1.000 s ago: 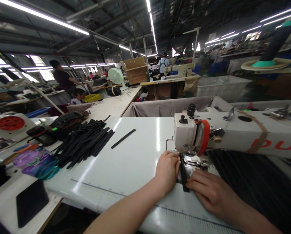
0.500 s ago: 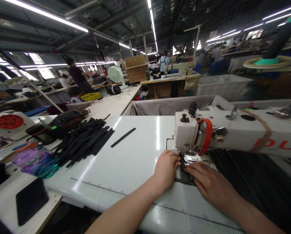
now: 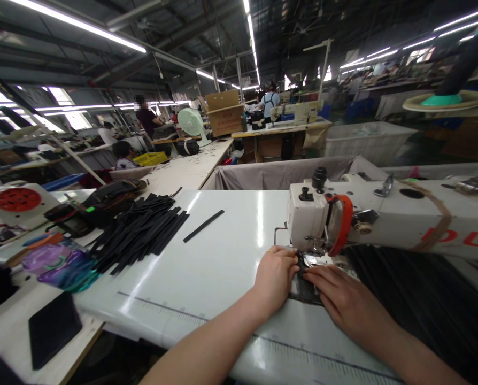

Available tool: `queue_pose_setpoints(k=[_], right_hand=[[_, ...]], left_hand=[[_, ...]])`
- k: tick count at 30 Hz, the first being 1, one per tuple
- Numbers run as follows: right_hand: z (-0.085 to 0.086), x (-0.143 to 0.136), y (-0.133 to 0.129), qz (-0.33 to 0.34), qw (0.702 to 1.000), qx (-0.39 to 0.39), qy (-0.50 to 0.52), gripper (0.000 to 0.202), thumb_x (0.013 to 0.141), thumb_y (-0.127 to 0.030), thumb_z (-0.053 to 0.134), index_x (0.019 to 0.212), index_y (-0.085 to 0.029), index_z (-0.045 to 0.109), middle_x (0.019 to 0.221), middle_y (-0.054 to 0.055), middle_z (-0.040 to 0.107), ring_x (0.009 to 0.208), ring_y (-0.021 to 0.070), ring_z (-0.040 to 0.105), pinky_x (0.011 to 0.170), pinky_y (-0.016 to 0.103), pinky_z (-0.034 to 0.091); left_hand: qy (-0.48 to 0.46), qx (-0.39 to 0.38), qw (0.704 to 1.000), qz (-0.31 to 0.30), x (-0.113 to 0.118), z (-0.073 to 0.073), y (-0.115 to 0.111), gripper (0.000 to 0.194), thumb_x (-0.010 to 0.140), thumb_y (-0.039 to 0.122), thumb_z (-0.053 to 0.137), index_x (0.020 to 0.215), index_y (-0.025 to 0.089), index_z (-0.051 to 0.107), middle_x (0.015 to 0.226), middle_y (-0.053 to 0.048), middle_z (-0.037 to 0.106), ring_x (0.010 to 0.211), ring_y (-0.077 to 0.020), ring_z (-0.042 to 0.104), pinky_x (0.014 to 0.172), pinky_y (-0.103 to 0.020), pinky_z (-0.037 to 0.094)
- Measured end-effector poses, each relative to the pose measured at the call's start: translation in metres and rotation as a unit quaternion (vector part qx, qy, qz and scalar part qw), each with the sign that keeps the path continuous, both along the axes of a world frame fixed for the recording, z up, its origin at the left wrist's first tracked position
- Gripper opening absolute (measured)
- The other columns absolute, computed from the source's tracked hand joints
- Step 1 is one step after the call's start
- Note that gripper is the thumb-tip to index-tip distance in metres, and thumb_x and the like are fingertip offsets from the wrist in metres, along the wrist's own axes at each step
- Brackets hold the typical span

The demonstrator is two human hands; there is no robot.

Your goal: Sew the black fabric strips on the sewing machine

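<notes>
At the sewing machine's (image 3: 311, 216) needle area lies a small dark fabric piece (image 3: 305, 291), mostly covered by my hands. My left hand (image 3: 277, 275) is closed on its left side, fingers curled and fingertips beside the presser foot (image 3: 317, 259). From the right, my right hand (image 3: 341, 291) rests on the piece with its fingers stretched out flat near the foot. The needle tip is too small to make out. A single black strip (image 3: 203, 225) lies on the white table (image 3: 231, 267), left of my hands.
A heap of black strips (image 3: 146, 230) lies on the left, near a purple-teal bottle (image 3: 58, 267) and a dark flat rectangle (image 3: 54, 329). Black material (image 3: 415, 299) spreads right of the machine. Beyond stand a green fan (image 3: 191, 123), a cardboard box (image 3: 225, 112) and people working.
My hands and the fabric stay almost in place at the presser foot. The whole view shifts slightly. In the background, a person in dark clothing has moved to the right.
</notes>
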State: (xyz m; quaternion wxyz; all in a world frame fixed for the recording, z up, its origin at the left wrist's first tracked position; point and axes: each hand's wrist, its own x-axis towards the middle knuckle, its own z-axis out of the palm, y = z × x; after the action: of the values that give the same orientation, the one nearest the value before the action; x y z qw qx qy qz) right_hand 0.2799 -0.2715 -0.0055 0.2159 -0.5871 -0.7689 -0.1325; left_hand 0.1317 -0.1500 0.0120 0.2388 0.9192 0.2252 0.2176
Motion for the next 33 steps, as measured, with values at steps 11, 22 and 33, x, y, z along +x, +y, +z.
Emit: queue_pose_setpoints(k=[11,22,33], right_hand=[[-0.003,0.000,0.000,-0.003,1.000,0.007,-0.009,0.037,0.084,-0.006,0.040,0.113,-0.015,0.061,0.109,0.010,0.066,0.096,0.0234,0.064,0.081,0.039,0.057],[-0.007,0.001,0.000,-0.016,1.000,-0.001,-0.002,0.040,0.082,-0.006,0.042,0.115,-0.017,0.061,0.109,0.010,0.065,0.095,0.0235,0.063,0.080,0.039,0.058],[0.003,0.000,-0.003,-0.004,1.000,0.014,-0.004,0.036,0.085,-0.005,0.040,0.111,-0.017,0.062,0.103,0.008,0.066,0.094,0.0223,0.062,0.082,0.037,0.055]], left_hand=[[-0.010,0.016,1.000,-0.007,0.001,-0.003,-0.001,0.025,0.091,0.008,0.050,0.083,0.019,0.071,0.097,-0.005,0.072,0.090,-0.0202,0.061,0.090,-0.036,0.049],[0.002,0.021,1.000,0.007,0.004,-0.007,-0.002,0.031,0.096,0.020,0.044,0.081,0.020,0.071,0.095,-0.010,0.070,0.091,-0.0245,0.058,0.090,-0.041,0.047],[-0.027,-0.016,0.997,0.069,0.003,-0.006,0.009,0.022,0.078,0.034,0.077,0.091,0.018,0.069,0.101,-0.007,0.067,0.102,-0.0252,0.058,0.091,-0.041,0.048]])
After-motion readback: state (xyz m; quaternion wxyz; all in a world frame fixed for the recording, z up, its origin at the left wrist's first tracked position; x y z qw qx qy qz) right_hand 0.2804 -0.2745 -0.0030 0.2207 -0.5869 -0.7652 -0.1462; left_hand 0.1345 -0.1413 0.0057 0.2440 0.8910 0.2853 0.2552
